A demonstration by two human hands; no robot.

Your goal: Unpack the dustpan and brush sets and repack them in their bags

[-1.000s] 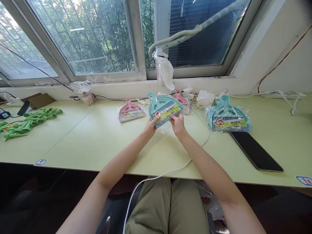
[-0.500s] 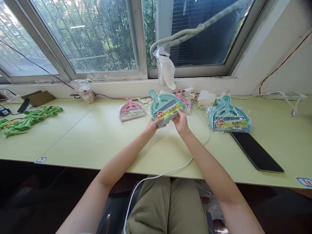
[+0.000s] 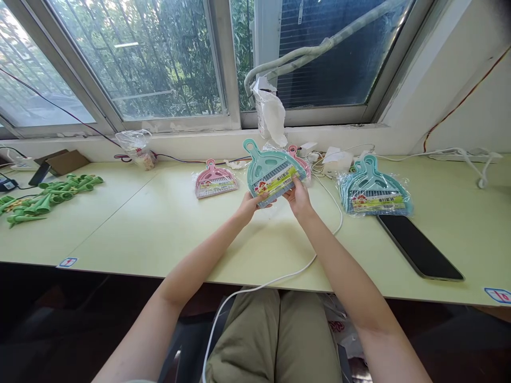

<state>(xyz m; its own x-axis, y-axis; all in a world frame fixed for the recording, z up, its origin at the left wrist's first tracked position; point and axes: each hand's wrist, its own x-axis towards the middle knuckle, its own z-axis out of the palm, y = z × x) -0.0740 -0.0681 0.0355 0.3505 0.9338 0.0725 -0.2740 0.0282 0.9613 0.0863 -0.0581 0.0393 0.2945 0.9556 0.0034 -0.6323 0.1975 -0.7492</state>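
A teal dustpan-and-brush set (image 3: 268, 169) in clear wrap, with a yellow-green label, is held tilted above the table between both hands. My left hand (image 3: 251, 205) grips its lower left corner, and my right hand (image 3: 298, 197) pinches its right edge by the label. Behind it, partly hidden, is a pink set (image 3: 298, 158). Another wrapped pink set (image 3: 215, 182) lies to the left. A stack of wrapped teal sets (image 3: 373, 189) rests on the right.
On the yellow-green table (image 3: 175, 229), a black phone (image 3: 419, 247) lies at the right and green objects (image 3: 51, 197) at the left. A white cable (image 3: 279, 279) crosses the front edge. Along the window stand a bag (image 3: 138, 149) and an open brown box (image 3: 66, 161).
The held teal set has tipped up slightly, its handle a little higher. My right hand has shifted slightly along its right edge. The view has moved very slightly.
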